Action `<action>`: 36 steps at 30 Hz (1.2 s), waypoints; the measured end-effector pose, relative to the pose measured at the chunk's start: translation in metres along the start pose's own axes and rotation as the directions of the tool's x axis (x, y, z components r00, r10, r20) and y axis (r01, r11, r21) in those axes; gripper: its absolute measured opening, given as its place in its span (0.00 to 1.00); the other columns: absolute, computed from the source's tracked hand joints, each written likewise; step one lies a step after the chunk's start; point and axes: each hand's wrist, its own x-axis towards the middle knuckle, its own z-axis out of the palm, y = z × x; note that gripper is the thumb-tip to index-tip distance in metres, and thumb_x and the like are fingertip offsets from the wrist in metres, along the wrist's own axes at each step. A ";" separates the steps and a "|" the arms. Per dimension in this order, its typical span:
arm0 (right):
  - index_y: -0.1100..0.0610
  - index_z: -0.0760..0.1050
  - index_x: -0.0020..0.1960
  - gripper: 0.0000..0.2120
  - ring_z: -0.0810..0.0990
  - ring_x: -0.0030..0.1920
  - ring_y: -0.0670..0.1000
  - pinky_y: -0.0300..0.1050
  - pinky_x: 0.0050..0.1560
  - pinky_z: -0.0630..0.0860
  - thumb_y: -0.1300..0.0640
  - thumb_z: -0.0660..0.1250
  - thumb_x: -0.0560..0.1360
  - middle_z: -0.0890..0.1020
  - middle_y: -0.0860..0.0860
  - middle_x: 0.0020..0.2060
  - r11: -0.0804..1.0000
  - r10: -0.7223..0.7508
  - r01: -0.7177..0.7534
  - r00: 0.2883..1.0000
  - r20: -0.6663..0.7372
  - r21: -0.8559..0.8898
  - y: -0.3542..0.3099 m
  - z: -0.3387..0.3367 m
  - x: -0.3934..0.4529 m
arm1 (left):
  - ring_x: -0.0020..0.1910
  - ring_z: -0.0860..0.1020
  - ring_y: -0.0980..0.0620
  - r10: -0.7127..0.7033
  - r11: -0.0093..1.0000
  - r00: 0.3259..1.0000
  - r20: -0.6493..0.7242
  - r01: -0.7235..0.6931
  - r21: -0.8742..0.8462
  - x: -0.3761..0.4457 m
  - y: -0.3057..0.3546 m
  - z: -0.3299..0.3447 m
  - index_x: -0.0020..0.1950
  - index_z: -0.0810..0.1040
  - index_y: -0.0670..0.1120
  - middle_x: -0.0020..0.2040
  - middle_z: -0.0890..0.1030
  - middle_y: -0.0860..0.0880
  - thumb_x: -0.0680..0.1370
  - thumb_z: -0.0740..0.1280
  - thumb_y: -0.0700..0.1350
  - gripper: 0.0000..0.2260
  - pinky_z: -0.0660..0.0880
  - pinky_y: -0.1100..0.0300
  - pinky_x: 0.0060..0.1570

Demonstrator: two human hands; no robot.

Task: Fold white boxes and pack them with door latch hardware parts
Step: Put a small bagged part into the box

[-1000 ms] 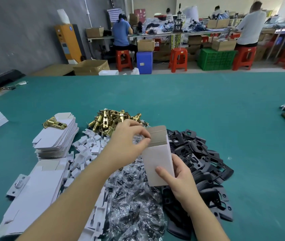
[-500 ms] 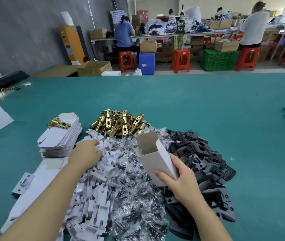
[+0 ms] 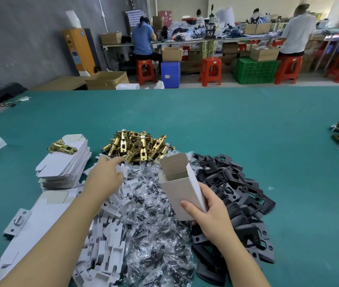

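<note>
The right hand (image 3: 210,212) grasps the folded white box (image 3: 182,190), its mouth open upward. The left hand (image 3: 105,176), fingers relaxed and holding nothing, stretches toward the brass latches (image 3: 135,146) just beyond its fingertips. Packing seems underway; next comes pinching one latch free of the heap.

One view only, head-mounted and wide-angle, so no second view shares any part of the scene. It looks forward and down across the green worktop (image 3: 247,125) from the person's standing or seated position at its near edge. Both forearms enter from the bottom edge of the frame, with the left hand (image 3: 104,177) and right hand (image 3: 212,216) close to the lens, near centre. The piles of parts sit directly ahead in the lower half. The upper third looks level across the room to a far bench with seated workers (image 3: 143,38), well away. Straight lines bow toward the frame edges.
</note>
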 end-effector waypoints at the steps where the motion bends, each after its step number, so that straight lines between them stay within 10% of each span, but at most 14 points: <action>1: 0.38 0.75 0.65 0.26 0.83 0.53 0.42 0.38 0.49 0.81 0.39 0.74 0.68 0.84 0.37 0.53 1.000 0.011 -0.011 1.000 0.003 0.013 0.001 0.000 0.000 | 0.33 0.77 0.51 0.008 0.994 1.000 -0.011 -0.009 -0.109 0.000 0.003 -0.003 0.71 0.75 0.56 0.65 0.71 0.44 0.79 0.66 0.44 0.20 0.71 0.60 0.32; 5: 0.43 0.77 0.65 0.22 0.85 0.52 0.46 0.45 0.49 0.84 0.47 0.76 0.72 0.86 0.43 0.53 0.997 0.049 -0.049 0.999 0.002 0.067 0.003 -0.002 0.001 | 0.25 0.75 0.60 -0.002 0.882 0.998 -0.056 -0.025 -0.471 -0.005 0.018 -0.019 0.54 0.84 0.52 0.51 0.80 0.40 0.78 0.70 0.42 0.08 0.67 0.68 0.23; 9: 0.45 0.77 0.64 0.21 0.85 0.52 0.48 0.45 0.47 0.84 0.49 0.76 0.73 0.86 0.44 0.53 0.991 0.073 -0.071 0.997 -0.008 0.113 0.002 -0.003 0.000 | 0.44 0.85 0.52 0.017 0.804 0.992 -0.122 -0.086 -0.588 -0.021 0.037 -0.034 0.44 0.81 0.49 0.57 0.80 0.45 0.76 0.76 0.45 0.05 0.81 0.63 0.39; 14: 0.46 0.77 0.64 0.25 0.86 0.51 0.52 0.49 0.41 0.84 0.42 0.76 0.69 0.86 0.47 0.53 0.982 0.100 -0.099 0.995 0.001 0.159 0.000 -0.001 0.000 | 0.33 0.84 0.44 0.201 0.465 0.972 0.118 0.011 -0.885 -0.047 0.061 -0.058 0.46 0.84 0.46 0.41 0.85 0.43 0.74 0.74 0.50 0.08 0.82 0.57 0.32; 21: 0.45 0.78 0.62 0.26 0.86 0.51 0.53 0.43 0.37 0.81 0.40 0.76 0.67 0.86 0.48 0.53 0.967 0.134 -0.132 0.991 0.004 0.220 -0.002 -0.001 0.000 | 0.29 0.78 0.49 0.259 0.342 0.934 0.247 0.150 -0.928 -0.056 0.069 -0.054 0.53 0.85 0.54 0.41 0.80 0.48 0.76 0.71 0.50 0.08 0.77 0.59 0.26; 28: 0.43 0.78 0.62 0.25 0.86 0.50 0.52 0.44 0.35 0.80 0.40 0.76 0.67 0.86 0.47 0.52 0.966 0.141 -0.140 0.990 0.009 0.217 -0.002 0.000 0.000 | 0.31 0.78 0.53 0.043 0.030 0.945 0.324 0.323 -0.946 -0.050 0.071 -0.043 0.57 0.84 0.41 0.37 0.79 0.46 0.75 0.71 0.46 0.14 0.78 0.63 0.30; 33: 0.43 0.78 0.62 0.24 0.86 0.49 0.52 0.44 0.35 0.80 0.41 0.76 0.68 0.86 0.46 0.51 0.970 0.131 -0.131 0.991 0.010 0.206 -0.001 0.000 0.000 | 0.41 0.84 0.51 0.028 0.066 0.943 0.333 0.330 -0.942 -0.056 0.080 -0.041 0.49 0.88 0.44 0.50 0.84 0.42 0.83 0.63 0.37 0.13 0.80 0.62 0.39; 36: 0.44 0.78 0.63 0.25 0.86 0.49 0.52 0.42 0.34 0.79 0.41 0.76 0.68 0.86 0.46 0.52 0.970 0.129 -0.130 0.991 0.019 0.205 -0.001 0.000 0.000 | 0.40 0.85 0.55 0.034 0.449 0.995 0.098 0.072 -0.890 -0.061 0.085 -0.042 0.53 0.86 0.54 0.55 0.84 0.48 0.82 0.63 0.34 0.17 0.82 0.60 0.40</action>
